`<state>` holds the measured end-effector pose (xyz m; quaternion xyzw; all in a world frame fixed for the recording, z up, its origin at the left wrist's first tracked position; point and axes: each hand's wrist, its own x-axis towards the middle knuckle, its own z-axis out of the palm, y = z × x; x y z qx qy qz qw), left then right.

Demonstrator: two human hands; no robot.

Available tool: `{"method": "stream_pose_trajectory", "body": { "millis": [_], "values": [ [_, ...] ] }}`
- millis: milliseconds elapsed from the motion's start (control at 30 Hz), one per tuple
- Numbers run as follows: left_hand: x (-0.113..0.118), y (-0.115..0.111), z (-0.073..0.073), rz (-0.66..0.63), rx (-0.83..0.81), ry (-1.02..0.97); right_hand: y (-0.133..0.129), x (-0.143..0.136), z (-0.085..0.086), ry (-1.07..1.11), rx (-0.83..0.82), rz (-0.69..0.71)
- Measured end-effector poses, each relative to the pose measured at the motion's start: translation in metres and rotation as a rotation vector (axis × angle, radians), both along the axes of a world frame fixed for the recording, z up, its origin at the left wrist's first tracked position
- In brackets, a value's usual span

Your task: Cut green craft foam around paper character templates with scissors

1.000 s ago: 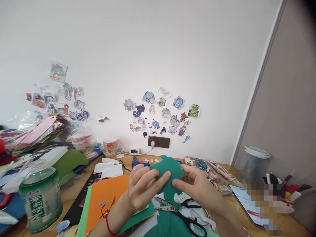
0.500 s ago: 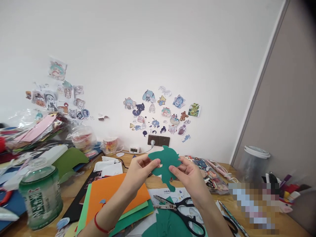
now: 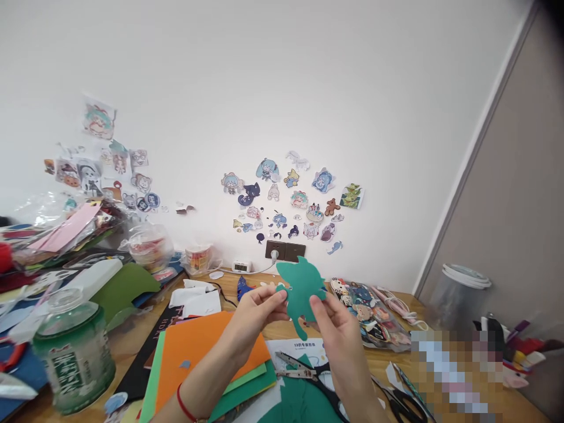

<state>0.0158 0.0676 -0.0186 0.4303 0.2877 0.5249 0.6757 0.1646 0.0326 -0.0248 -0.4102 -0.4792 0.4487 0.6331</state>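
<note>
Between both hands, raised above the desk, is a green paper cutout (image 3: 303,288) with an irregular, pointed outline. My left hand (image 3: 259,308) pinches its left edge between thumb and fingers. On the other side my right hand (image 3: 337,320) grips the right edge, thumb in front. Below lie black-handled scissors (image 3: 304,371) with blades apart, partly hidden by my right forearm. Beneath the scissors is more green paper (image 3: 295,399) with a cut edge, on a white printed sheet (image 3: 293,348). Left of it, an orange sheet (image 3: 198,341) tops a stack of coloured paper.
A green jar (image 3: 73,352) stands at the left near heaped papers. Second scissors (image 3: 400,402) lie at the lower right. Sticker packs (image 3: 370,317) and a clear lidded bucket (image 3: 460,299) are on the right. Behind, paper cutouts surround a wall socket (image 3: 285,251).
The green cutout has turned and shifted slightly right. My left hand's grip has moved to a small projection on its left edge. The view has shifted a little.
</note>
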Motion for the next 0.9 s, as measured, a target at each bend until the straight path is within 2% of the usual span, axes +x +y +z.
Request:
{"method": "stream_pose_trajectory", "body": {
  "millis": [100, 267, 400, 467, 533, 600, 700, 800, 900],
  "values": [
    [0.004, 0.002, -0.005, -0.141, -0.132, -0.124, -0.007, -0.001, 0.004, 0.039, 0.056, 0.098],
    [0.013, -0.007, -0.018, -0.44, -0.271, -0.26, 0.002, -0.003, -0.002, -0.112, 0.031, -0.018],
    [0.022, -0.011, -0.036, -0.631, -0.33, -0.178, 0.015, 0.003, -0.008, -0.109, -0.032, 0.075],
    [0.027, -0.007, -0.044, -0.657, -0.34, -0.104, 0.018, 0.009, -0.007, -0.097, -0.043, 0.045],
    [0.032, 0.0, -0.048, -0.566, -0.31, -0.058, 0.02, 0.016, -0.005, -0.087, -0.035, 0.009],
    [0.033, 0.008, -0.046, -0.396, -0.265, -0.034, 0.022, 0.023, -0.004, -0.086, -0.024, -0.031],
    [0.03, 0.017, -0.037, -0.194, -0.187, 0.01, 0.027, 0.031, -0.003, -0.114, -0.014, -0.084],
    [0.023, 0.018, -0.026, -0.053, -0.051, 0.078, 0.032, 0.034, -0.004, -0.152, -0.004, -0.124],
    [0.02, 0.015, -0.021, 0.052, 0.044, 0.167, 0.035, 0.036, -0.005, -0.179, -0.004, -0.14]
  ]
}}
